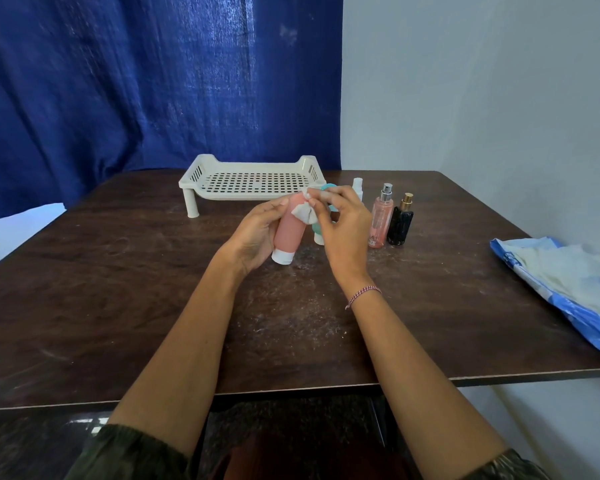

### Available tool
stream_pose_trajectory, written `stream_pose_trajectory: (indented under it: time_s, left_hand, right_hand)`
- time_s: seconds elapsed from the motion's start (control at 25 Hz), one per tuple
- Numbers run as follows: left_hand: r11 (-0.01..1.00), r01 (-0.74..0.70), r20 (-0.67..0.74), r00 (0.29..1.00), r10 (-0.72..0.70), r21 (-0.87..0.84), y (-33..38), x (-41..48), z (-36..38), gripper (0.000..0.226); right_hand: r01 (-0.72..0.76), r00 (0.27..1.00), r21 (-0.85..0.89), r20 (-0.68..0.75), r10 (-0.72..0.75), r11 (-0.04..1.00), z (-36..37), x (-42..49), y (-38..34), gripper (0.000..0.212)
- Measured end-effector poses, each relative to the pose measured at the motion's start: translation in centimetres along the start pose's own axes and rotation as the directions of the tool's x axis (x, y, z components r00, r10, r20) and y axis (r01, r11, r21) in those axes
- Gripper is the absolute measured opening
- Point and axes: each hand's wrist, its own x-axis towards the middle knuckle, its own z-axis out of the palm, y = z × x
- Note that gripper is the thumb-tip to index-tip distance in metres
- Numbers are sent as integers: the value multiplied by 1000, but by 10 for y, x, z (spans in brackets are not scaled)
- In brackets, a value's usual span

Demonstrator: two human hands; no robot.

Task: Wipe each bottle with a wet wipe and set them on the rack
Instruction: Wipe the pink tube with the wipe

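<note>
Centrally, the left hand (257, 233) curls its fingers round a smooth pink tube bottle (290, 233), white cap down, over the dark surface (118, 289). At its 3 o'clock, the right hand (343, 226) pinches a crumpled wipe (303, 214) against its top. A perforated cream rack (253, 181) stands at 12 o'clock.

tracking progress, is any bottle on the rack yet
No, the rack is bare, and the pink bottle is in the left hand.

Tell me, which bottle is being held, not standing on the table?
The salmon tube with the white cap: the left hand grips it, tilted. The pink spray bottle and black spray bottle stand upright on the table.
</note>
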Motion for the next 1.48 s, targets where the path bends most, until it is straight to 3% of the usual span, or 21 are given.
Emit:
stream_pose_trajectory:
  time_s: [0.2, 0.52, 0.8, 1.04, 1.28, 1.48]
  left_hand:
    - [996, -37, -115, 993, 27, -85, 0, 0, 1, 40]
    - [955, -147, -285, 956, 71, -258, 8, 0, -5, 40]
    - [981, 12, -214, 975, -55, -196, 6, -1, -8, 42]
    - [976, 167, -167, 968, -189, -138, 4, -3, -12, 31]
    - [986, 146, -244, 956, -160, -78, 3, 0, -9, 38]
    - [966, 47, -306, 944, -125, -253, 8, 2, -8, 35]
  right_hand:
    - [-26, 999, 13, 42, 25, 1000, 4, -2, 1, 25]
    - [-3, 974, 5, 228, 2, 1000, 7, -8, -2, 24]
    - [-27, 987, 4, 158, 26, 1000, 6, -6, -3, 32]
    - [-27, 997, 34, 79, 25, 999, 2, -4, -1, 25]
    - [-48, 991, 13, 126, 46, 999, 5, -4, 1, 25]
    - [-61, 975, 95, 220, 39, 994, 11, -8, -1, 28]
